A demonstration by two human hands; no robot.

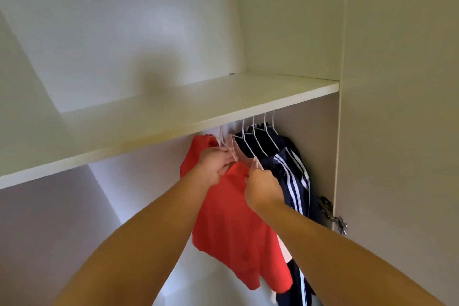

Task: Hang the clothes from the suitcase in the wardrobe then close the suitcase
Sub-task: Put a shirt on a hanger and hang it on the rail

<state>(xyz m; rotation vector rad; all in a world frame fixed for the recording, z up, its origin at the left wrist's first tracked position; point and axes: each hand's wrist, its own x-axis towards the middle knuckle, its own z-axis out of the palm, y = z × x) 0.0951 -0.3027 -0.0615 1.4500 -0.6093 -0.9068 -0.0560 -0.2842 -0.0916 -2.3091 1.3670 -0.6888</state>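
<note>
Both arms reach up into the wardrobe [313,136]; the left hand [218,164] is curled round the neck of a pink hanger [233,154] and the collar of the red shirt [231,221], and the right hand [263,189], just beside it at 4 o'clock, pinches the hanger's other shoulder together with the cloth; both hands are therefore closed on hanger and shirt.

The shirt hangs below the hands, its hem falling toward 6 o'clock; the hanger's hook rises toward 12 o'clock and vanishes behind the edge of the shelf [173,119], so I cannot tell whether it is on the rail; the rail itself is hidden. At 2 o'clock of the hands hang dark jackets [295,176] with white stripes on white hangers [255,136], touching the red shirt; a hinge [332,216] sits at 4 o'clock on the wardrobe side. The suitcase is out of view.

My judgement: the shirt is being settled on its hanger; the risks are plain. If a hand lets go before the hook is seated, hanger and shirt would drop; a tug on the collar could slide one shoulder off the thin hanger; crowding toward 2 o'clock could snag the neighbouring hooks and pull a jacket loose.
</note>
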